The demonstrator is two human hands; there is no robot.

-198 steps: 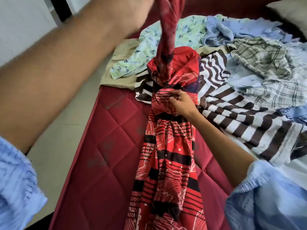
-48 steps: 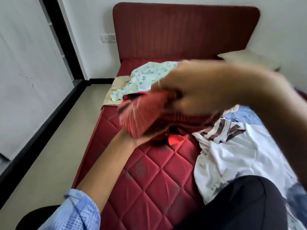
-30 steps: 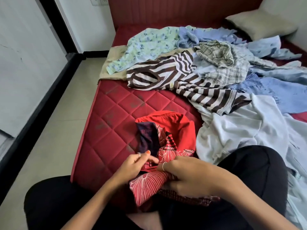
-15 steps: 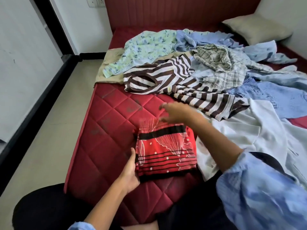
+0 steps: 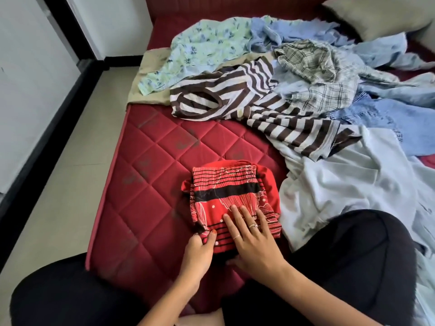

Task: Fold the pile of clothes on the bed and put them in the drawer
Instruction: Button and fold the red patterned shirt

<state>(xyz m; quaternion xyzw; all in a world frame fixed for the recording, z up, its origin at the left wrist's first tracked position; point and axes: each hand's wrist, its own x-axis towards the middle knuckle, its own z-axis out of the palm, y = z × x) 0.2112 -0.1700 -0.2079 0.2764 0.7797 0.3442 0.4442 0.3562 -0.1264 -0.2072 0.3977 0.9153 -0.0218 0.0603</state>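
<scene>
A folded red garment with black stripes and a white line print (image 5: 227, 196) lies as a compact square on the quilted dark red mattress (image 5: 150, 175), near its front edge and just in front of the person. The right hand (image 5: 253, 241) lies flat on the near half of this bundle, fingers straight and slightly spread, palm down, with rings on two fingers. The left hand (image 5: 199, 251) holds the near left corner of the same bundle: the thumb lies on top of the cloth and the other fingers are tucked under the edge, so it pinches the fabric there.

Just to the right of the bundle, almost touching it, spreads a loose pale white shirt (image 5: 348, 184), partly under the person's right leg in black trousers (image 5: 353, 262). Beyond the bundle, across a bare strip of mattress, lies a crumpled brown and white striped top (image 5: 237, 95). Behind it sits a light green shirt with a blue flower print (image 5: 200, 48) on a beige cloth (image 5: 150, 67) at the mattress's left edge. Further right are a grey checked shirt (image 5: 315, 69), rumpled light blue garments (image 5: 376, 50) and a blue denim piece (image 5: 395, 118). A beige pillow (image 5: 376, 15) rests at the far right corner. To the left of the bed runs a pale tiled floor (image 5: 70, 161).
</scene>
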